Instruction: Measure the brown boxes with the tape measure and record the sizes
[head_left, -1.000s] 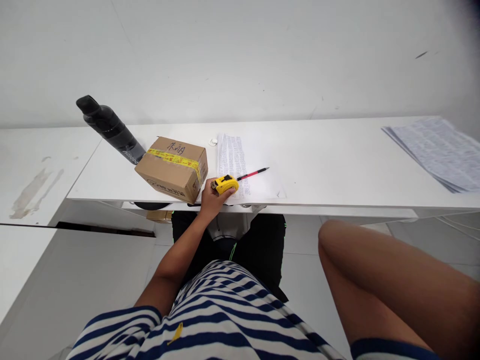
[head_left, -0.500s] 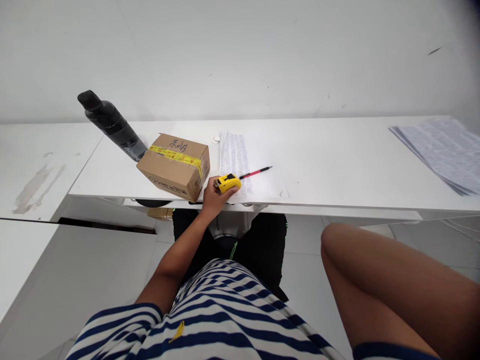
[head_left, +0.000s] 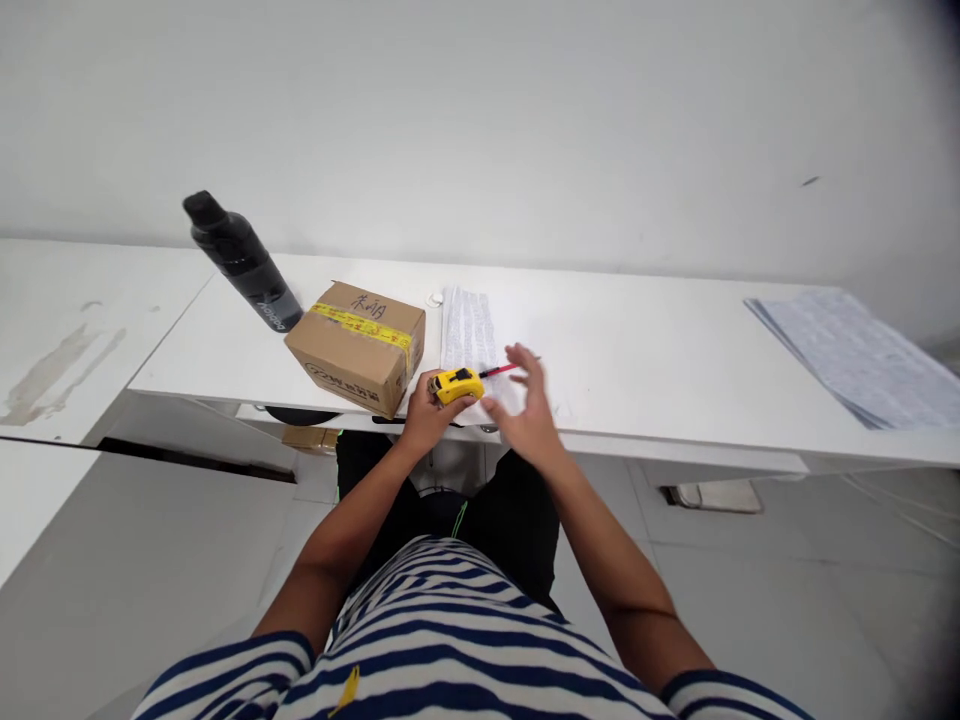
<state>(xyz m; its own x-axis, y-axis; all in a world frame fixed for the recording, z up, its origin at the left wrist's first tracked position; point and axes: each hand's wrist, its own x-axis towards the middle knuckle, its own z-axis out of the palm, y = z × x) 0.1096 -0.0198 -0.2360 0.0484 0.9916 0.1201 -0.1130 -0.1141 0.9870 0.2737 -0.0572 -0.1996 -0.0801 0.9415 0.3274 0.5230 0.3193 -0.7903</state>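
Note:
My left hand (head_left: 427, 408) grips a yellow tape measure (head_left: 457, 384) at the front edge of the white table (head_left: 637, 360). My right hand (head_left: 525, 408) hovers just right of it, fingers spread and a little blurred, holding nothing. Behind my right hand lies a red pencil (head_left: 501, 371) on a printed sheet (head_left: 469, 328). A brown cardboard box (head_left: 360, 343) with yellow tape stands just left of the tape measure. A black bottle (head_left: 240, 262) stands behind the box.
A stack of printed papers (head_left: 847, 355) lies at the table's far right. A second white surface (head_left: 67, 330) with a stain adjoins on the left. A white wall runs behind the table. My striped shirt fills the bottom.
My right arm has swung in from the lower right, and its hand now hovers beside the tape measure. The left hand has kept its grip. The view has shifted.

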